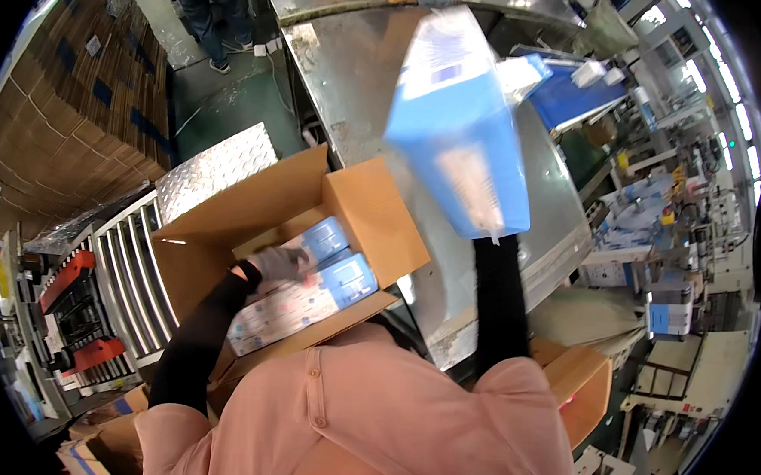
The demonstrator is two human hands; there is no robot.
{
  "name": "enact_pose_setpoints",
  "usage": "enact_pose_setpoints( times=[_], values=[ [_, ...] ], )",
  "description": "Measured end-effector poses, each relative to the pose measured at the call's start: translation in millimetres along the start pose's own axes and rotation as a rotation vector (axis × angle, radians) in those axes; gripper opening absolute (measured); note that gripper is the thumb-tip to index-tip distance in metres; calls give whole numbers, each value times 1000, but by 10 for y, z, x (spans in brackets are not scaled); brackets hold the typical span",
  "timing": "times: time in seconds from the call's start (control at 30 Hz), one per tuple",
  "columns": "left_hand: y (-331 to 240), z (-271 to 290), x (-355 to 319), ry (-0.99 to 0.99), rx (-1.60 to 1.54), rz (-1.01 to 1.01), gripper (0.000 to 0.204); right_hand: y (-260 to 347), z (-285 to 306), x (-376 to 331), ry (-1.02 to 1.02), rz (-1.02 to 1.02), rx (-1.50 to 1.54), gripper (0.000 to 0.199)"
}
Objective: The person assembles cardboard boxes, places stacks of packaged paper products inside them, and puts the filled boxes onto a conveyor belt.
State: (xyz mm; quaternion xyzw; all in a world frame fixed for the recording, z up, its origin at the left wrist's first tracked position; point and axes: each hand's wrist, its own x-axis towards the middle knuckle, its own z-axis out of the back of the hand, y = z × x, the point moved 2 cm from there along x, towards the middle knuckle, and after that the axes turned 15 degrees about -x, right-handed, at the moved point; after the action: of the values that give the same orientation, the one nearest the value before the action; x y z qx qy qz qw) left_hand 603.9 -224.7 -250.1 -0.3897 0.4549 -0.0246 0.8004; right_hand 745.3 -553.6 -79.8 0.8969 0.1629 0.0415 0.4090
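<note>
My left hand [281,265], in a grey glove, is down inside an open brown carton [245,192]. It lies over blue-and-white packages [348,280] set side by side there, its slightly blurred fingers stretched toward their blue ends. A large blue-and-white package [456,112] is raised over the metal table, tilted and smeared by motion. My right hand holds this package; the black sleeve [500,287] runs up to its lower end, and the fingers are mostly hidden.
A metal table [358,90] stands right of the carton. Rollers [134,263] of a conveyor and a tread plate [216,164] lie left. Stacked flat cardboard [69,109] rises far left. A person [212,9] stands at the back. Another open carton [581,390] sits by my right side.
</note>
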Motion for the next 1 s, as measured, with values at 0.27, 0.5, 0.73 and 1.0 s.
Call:
enact_pose_setpoints(
  times=[0.27, 0.5, 0.73, 1.0],
  values=[
    [1448, -281, 1442, -332, 84, 85, 91, -408, 185, 152, 140, 36, 275, 43],
    [322, -454, 1175, -167, 49, 24, 80, -338, 968, -195, -335, 438, -691, 46],
    [505, -478, 1221, -113, 40, -239, 71, -213, -71, -600, -143, 137, -314, 51],
    [553, -570, 998, -188, 220, 17, 53, -2291, -515, 353, 1117, 619, -2038, 55]
  ],
)
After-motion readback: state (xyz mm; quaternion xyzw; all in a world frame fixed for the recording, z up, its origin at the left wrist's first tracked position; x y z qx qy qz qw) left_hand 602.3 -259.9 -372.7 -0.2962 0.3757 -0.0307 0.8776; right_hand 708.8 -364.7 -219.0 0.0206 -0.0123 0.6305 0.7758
